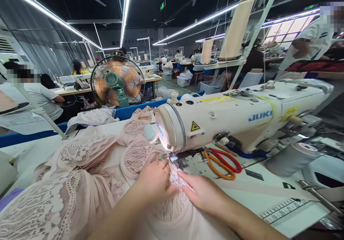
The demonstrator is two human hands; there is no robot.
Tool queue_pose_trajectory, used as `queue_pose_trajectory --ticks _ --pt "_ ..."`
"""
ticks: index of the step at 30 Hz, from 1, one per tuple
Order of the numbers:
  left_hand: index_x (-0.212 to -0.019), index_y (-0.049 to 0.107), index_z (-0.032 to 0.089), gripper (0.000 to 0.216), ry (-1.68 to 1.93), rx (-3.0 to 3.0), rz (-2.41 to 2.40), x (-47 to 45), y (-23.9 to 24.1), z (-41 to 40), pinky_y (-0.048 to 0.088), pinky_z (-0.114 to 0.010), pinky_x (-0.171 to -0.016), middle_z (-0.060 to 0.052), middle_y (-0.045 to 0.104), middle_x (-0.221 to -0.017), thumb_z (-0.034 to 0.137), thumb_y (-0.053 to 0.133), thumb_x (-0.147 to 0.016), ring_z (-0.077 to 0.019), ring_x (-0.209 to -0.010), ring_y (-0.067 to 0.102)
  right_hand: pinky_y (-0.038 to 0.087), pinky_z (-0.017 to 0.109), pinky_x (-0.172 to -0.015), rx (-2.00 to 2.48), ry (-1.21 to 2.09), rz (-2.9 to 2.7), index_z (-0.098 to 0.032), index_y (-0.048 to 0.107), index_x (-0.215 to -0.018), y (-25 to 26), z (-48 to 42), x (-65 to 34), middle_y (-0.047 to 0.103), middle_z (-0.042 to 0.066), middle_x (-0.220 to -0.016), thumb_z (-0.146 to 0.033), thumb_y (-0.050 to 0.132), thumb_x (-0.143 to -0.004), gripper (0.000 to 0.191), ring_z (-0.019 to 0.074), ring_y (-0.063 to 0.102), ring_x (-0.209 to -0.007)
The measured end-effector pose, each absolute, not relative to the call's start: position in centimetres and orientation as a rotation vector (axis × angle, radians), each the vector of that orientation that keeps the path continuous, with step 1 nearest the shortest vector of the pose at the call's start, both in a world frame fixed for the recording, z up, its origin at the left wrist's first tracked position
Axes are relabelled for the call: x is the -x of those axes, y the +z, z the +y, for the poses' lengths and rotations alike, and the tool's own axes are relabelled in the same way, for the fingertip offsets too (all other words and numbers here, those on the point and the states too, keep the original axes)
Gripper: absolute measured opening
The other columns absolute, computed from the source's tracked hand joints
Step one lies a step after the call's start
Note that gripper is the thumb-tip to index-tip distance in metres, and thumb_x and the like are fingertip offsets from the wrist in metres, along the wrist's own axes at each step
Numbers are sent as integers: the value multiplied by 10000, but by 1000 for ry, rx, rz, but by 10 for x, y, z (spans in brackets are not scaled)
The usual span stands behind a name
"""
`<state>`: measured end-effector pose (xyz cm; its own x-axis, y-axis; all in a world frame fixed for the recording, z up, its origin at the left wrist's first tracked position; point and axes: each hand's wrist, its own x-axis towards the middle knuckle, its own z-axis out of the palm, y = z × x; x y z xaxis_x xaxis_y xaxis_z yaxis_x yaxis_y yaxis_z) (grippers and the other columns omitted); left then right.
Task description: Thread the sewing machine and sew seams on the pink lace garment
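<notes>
Your left hand (154, 179): fingers down on lace (172, 207), thumb spread, tips just beside needle area under machine head (168, 125). Right hand (200, 191) at lace's right edge; whether pinching, cannot tell. Pile (40, 204) crowds left side. Scissors (219, 166) lie beyond right hand. Some bare table (264, 182) right of scissors.
</notes>
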<state>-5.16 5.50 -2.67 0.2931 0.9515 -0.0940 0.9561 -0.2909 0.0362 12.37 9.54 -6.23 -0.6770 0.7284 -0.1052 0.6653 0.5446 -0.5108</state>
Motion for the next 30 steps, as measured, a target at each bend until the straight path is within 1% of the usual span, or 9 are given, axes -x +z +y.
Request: queue_pose_trajectory --ticks 3,6,9,11,13,16,19,26,30 --pt "-1160 604 101 538 -83 -2446 1851 56 -26 57 470 -446 -866 -140 581 -1240 498 504 -810 -351 -1090 536 499 391 -833 1231 745 -2668 -138 557 -1274 -55 92 -124 690 163 -1096 -248 389 -875 447 307 641 -1009" --pt "-1216 571 99 551 -95 -2438 1909 56 -24 57 446 -459 -900 -140 536 -1306 477 505 -821 -354 -1139 499 491 366 -704 1290 624 -2709 -216 632 -1167 -49 86 -133 720 115 -935 -296 344 -917 389 294 666 -867" --pt "-1300 509 127 550 -145 -2442 1994 49 -17 53 425 -472 -922 -144 469 -1377 414 543 -832 -345 -1163 477 438 314 -631 1222 529 -2808 -270 668 -1063 -46 79 -147 672 79 -845 -282 325 -929 369 249 641 -774" --pt "-1310 505 162 503 -226 -2445 2015 39 -10 47 434 -469 -894 -149 493 -1347 343 552 -843 -332 -1147 484 404 296 -610 1160 519 -2888 -278 656 -1075 -44 76 -154 630 76 -844 -282 328 -931 358 235 616 -762" --pt "-1270 548 173 482 -340 -2375 2009 28 -3 38 440 -493 -867 -166 532 -1290 382 564 -836 -346 -1138 480 369 289 -588 1137 525 -2941 -277 636 -1107 -44 74 -159 602 78 -851 -290 336 -932 348 233 596 -753" --pt "-1315 513 164 738 -499 -2171 2015 17 0 26 383 -621 -895 -204 391 -1420 584 626 -719 -425 -1234 367 321 282 -564 1109 528 -2959 -274 619 -1124 -45 74 -161 583 70 -843 -267 368 -918 326 226 581 -731" --pt "-1400 399 188 899 -526 -2045 2057 17 -4 22 331 -705 -900 -178 204 -1520 578 684 -642 -458 -1315 241 284 281 -550 1094 482 -2953 -275 613 -1129 -50 77 -161 579 70 -841 -241 399 -895 319 227 579 -720" --pt "-1416 364 167 874 -393 -1933 2110 33 -5 33 465 -594 -845 -185 103 -1539 429 696 -650 -460 -1349 204 155 284 -477 1108 259 -2934 -285 625 -1093 -53 88 -147 641 59 -755 -214 452 -831 323 226 587 -614" --pt "-1422 355 200 837 -340 -1908 2130 42 -5 41 482 -549 -853 -182 85 -1540 330 699 -670 -449 -1365 180 154 294 -462 1231 172 -2987 -262 620 -1136 -45 90 -133 691 75 -737 -112 473 -774 418 266 642 -635"
